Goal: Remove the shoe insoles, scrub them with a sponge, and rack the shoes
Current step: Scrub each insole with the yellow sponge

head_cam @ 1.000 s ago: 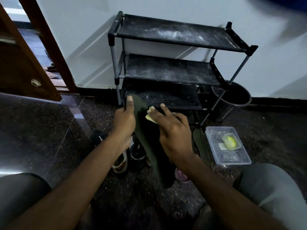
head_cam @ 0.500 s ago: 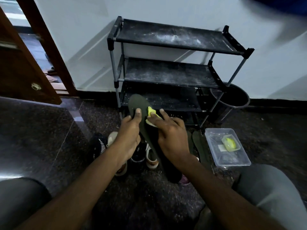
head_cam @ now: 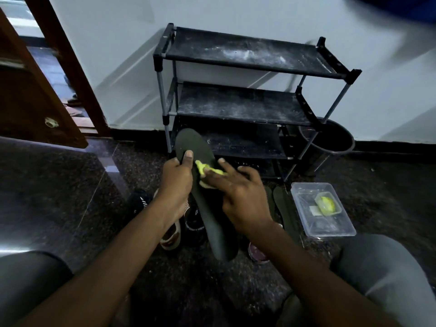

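We are at the scrubbing step. The left hand [head_cam: 175, 179] grips the dark insole [head_cam: 219, 232] near its toe end, with the thumb on the top face. The right hand [head_cam: 238, 194] pinches a small yellow sponge [head_cam: 207, 169] and presses it on the insole just beside that thumb. The insole is held in the air in front of the shoe rack [head_cam: 240, 107], its toe end up toward the lowest shelf of the rack and its heel end down toward the floor.

The insole looks thin, so we think it will bend away under pressure. We should support it from behind at the place where the sponge presses. We should also rub in short strokes from toe to heel and then move the left grip, so that the part under the thumb also gets cleaned.

The room is dim. The shoes [head_cam: 171, 234] on the floor in front of the rack are mostly covered by the arms, and we cannot count them. More insoles [head_cam: 285, 208] seem to lie in front of the rack beside a clear box [head_cam: 330, 228], but we cannot tell if they are clean. The left fingers behind the insole are hidden. We cannot tell if the sponge is wet.
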